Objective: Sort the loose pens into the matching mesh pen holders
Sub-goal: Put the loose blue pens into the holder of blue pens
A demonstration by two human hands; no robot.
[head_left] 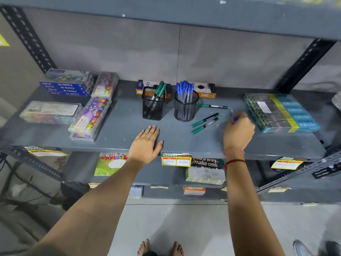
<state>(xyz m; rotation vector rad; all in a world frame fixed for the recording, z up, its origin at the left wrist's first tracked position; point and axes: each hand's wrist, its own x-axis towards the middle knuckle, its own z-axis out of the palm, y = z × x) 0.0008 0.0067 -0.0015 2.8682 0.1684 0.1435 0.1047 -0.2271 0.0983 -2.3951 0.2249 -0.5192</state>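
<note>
Pens with green caps and black bodies (205,122), three of them, loose on the grey metal shelf (118,126), just right of the round black mesh holder (185,108). Round holder full of blue-capped clear pens (184,89). Square black mesh holder (153,104) just left of it, with a few green pens standing tilted inside. Left hand (146,145) flat on the shelf, fingers spread, grip loose and holding nothing. Right hand (238,130) further right, near the green pens, fingers curled on a small blue-capped pen (235,118), blurry. Blue boxes of oil pastels (66,87) and clear crayon cases (90,117) far left. Teal and yellow packs (282,111) far right.
</note>
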